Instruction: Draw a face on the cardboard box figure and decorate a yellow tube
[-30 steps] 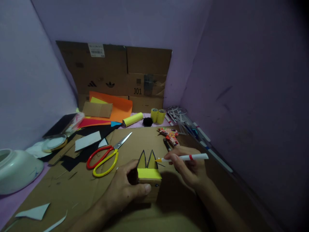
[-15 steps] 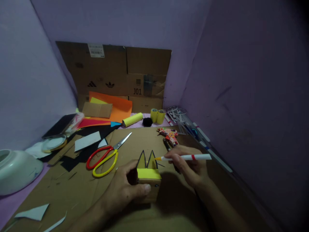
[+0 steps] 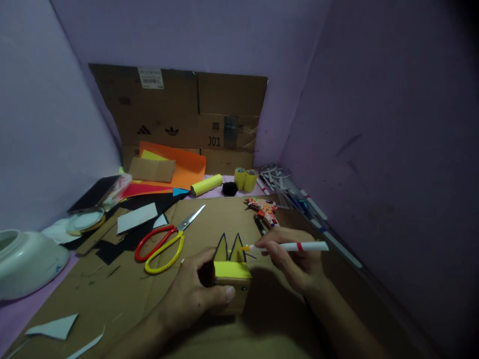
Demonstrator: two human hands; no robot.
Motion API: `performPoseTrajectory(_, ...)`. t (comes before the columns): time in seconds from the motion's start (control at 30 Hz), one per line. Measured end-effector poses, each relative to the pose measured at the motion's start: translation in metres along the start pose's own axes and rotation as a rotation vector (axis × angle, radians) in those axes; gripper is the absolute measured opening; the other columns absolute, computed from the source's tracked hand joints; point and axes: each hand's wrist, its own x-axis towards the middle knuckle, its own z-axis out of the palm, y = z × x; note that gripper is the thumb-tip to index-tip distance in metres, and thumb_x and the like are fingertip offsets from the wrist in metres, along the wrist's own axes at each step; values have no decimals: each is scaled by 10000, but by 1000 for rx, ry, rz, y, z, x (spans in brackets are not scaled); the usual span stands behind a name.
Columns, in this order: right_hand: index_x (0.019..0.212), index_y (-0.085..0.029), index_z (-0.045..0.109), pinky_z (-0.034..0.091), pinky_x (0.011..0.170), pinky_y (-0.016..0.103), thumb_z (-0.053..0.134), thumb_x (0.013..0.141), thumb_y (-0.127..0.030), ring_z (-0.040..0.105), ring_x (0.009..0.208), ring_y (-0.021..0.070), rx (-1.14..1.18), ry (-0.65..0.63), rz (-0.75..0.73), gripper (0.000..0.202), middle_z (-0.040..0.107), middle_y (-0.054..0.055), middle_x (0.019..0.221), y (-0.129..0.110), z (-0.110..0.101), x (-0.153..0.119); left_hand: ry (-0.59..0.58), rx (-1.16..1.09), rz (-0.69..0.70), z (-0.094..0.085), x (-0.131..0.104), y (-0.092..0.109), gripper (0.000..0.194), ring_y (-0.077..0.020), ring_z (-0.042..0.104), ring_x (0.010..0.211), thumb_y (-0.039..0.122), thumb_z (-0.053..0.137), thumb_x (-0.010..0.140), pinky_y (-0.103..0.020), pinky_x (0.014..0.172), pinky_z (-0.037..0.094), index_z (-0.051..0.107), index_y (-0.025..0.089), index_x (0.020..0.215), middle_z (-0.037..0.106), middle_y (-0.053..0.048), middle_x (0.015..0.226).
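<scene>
My left hand (image 3: 196, 286) is closed round the left side of a small cardboard box (image 3: 234, 289), its thumb across the front. Yellow paper covers the box's top, and two pointed ears (image 3: 237, 250) with dark outlines and yellow insides stand up from it. In my right hand (image 3: 295, 259) is a white marker (image 3: 309, 246) with a red band, held almost level. Its orange-yellow tip is at the right edge of the right ear; whether it touches is hard to tell. Open scissors (image 3: 164, 247) with one red and one yellow handle lie left of the box.
A large cardboard sheet (image 3: 127, 319) covers the work surface. White bowl (image 3: 30, 264) and paper scraps (image 3: 56, 326) are on the left. At the back are orange paper (image 3: 187, 164), yellow tubes (image 3: 207, 185) and a black fuzzy ball (image 3: 229, 188). Several markers (image 3: 314, 204) lie along the right wall.
Almost nothing differs. The whole view has shifted very slightly, and the marker tip remains beside the right ear.
</scene>
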Motion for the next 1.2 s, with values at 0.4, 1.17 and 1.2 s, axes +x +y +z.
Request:
performPoseTrajectory(0.4, 922, -214, 727, 439, 460, 214, 571, 917, -320, 576, 517, 119, 275, 186, 218, 189, 677, 11, 631, 1, 6, -1, 46, -117, 24, -2, 1, 4, 512, -266, 641, 965, 305, 794, 670, -318, 819, 497, 614, 179, 1132, 712, -36, 999)
performPoseTrajectory(1.17, 1242, -284, 501, 541, 760, 408, 865, 561, -411, 669, 878, 265, 677, 63, 785, 782, 634, 97, 1178, 11, 50, -16, 15, -352, 225, -7, 10, -12, 1089, -382, 370, 1364, 371, 873, 588, -485, 1106, 331, 257, 154, 1459, 380, -199, 1496)
performPoseTrajectory(1.2, 1251, -283, 492, 540, 766, 410, 867, 556, -414, 669, 890, 270, 686, 65, 794, 800, 635, 98, 1175, 10, 50, -15, 38, -342, 213, -8, 11, -14, 1099, -379, 372, 1362, 375, 870, 593, -481, 1104, 335, 239, 148, 1463, 392, -205, 1486)
